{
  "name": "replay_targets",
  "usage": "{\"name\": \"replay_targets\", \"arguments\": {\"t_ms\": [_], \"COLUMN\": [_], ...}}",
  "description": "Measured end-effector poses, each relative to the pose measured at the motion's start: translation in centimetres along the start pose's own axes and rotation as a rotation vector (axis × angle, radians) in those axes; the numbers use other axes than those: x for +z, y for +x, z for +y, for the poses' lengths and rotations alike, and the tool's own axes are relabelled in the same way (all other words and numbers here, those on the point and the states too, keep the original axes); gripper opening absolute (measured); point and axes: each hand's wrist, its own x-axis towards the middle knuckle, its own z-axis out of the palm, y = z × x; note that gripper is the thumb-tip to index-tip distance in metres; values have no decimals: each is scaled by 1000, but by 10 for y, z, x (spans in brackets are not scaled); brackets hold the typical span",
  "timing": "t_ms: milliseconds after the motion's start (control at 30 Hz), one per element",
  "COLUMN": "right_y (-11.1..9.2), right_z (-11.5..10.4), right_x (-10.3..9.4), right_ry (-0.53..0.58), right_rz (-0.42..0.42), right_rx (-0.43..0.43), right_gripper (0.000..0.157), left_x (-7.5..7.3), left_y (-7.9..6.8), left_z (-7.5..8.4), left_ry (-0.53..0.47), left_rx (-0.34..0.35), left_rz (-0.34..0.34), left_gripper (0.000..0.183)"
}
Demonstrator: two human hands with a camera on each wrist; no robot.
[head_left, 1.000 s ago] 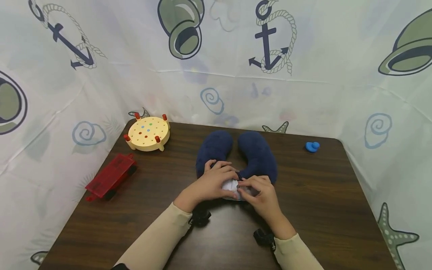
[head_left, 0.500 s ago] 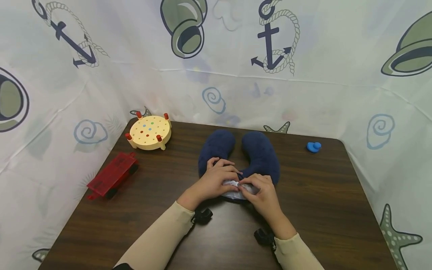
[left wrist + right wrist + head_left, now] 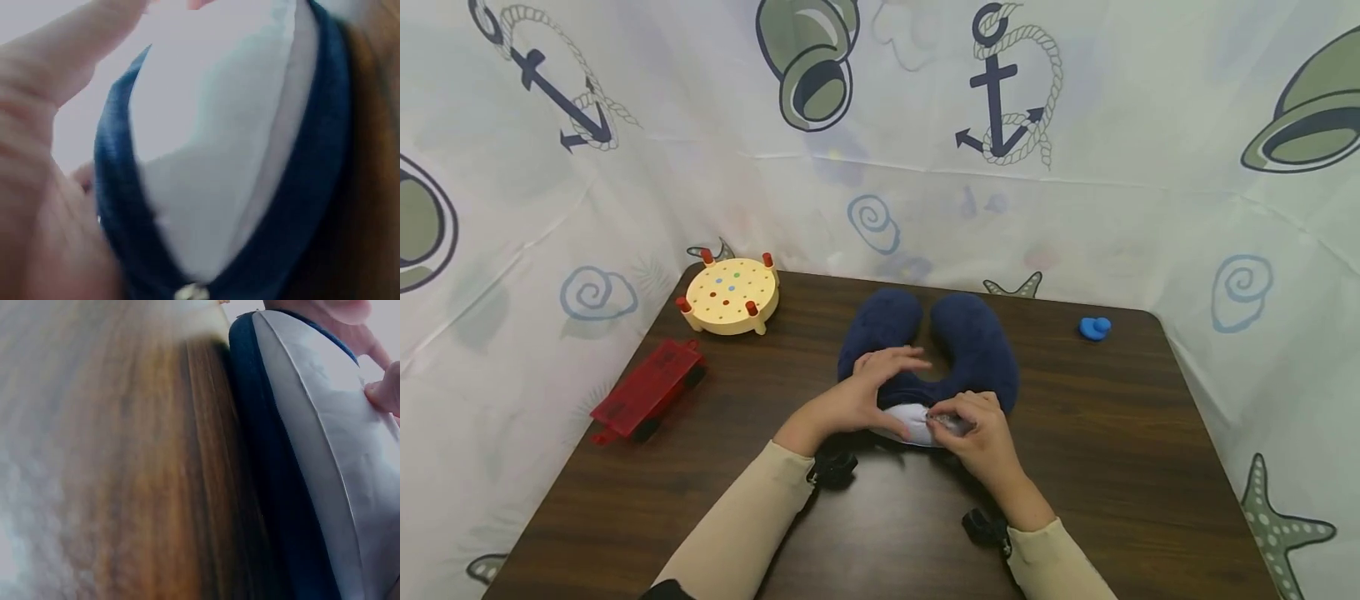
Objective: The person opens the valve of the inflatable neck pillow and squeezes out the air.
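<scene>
A navy U-shaped neck pillow (image 3: 973, 342) lies on the table, curved side toward me. Its cover gapes along that side and bares a white inner lining (image 3: 908, 423), framed by navy edges in the left wrist view. A small metallic piece, like a zipper pull (image 3: 191, 292), sits where those edges meet. My right hand (image 3: 983, 433) pinches the lining between thumb and index finger near its middle. My left hand (image 3: 850, 402) is spread over the pillow's left part, fingers and thumb wide apart, thumb at the lining's left end.
A red toy wagon (image 3: 651, 392) stands at the table's left side. Behind it is a round cream pegboard toy (image 3: 732, 292) with red pegs. A blue rubber duck (image 3: 1094, 327) sits at the far right. A printed curtain (image 3: 1090, 225) hangs round the table's back and sides.
My left hand has let go of the lining beside the right fingertips and moved left, its fingers spreading. More white lining shows. The right hand has stayed pinching at nearly the same spot.
</scene>
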Motion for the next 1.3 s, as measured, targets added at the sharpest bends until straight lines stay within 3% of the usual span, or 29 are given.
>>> {"name": "replay_targets", "arguments": {"t_ms": [100, 167, 267, 567, 833, 1000, 1300], "right_y": [-1, -1, 0, 3, 0, -1, 1], "right_z": [0, 0, -1, -1, 2, 2, 3], "right_x": [1, 1, 0, -2, -5, -8, -6], "right_ry": [-11, -18, -16, 8, 107, 117, 85], "right_rz": [-13, -17, -11, -6, 25, 1, -8], "right_rx": [12, 22, 44, 55, 40, 81, 21], "right_gripper": [21, 21, 21, 22, 23, 24, 24], "left_x": [-2, -1, 2, 2, 3, 2, 1], "left_y": [-2, -2, 0, 2, 4, 6, 6], "left_z": [1, 1, 0, -5, -11, -13, -15], "left_ry": [176, 277, 264, 140, 38, 87, 165], "left_rx": [-211, -336, -432, -439, -556, -529, -457], "left_rz": [13, 6, 16, 48, 107, 97, 106], "left_gripper": [154, 166, 171, 176, 183, 183, 177]}}
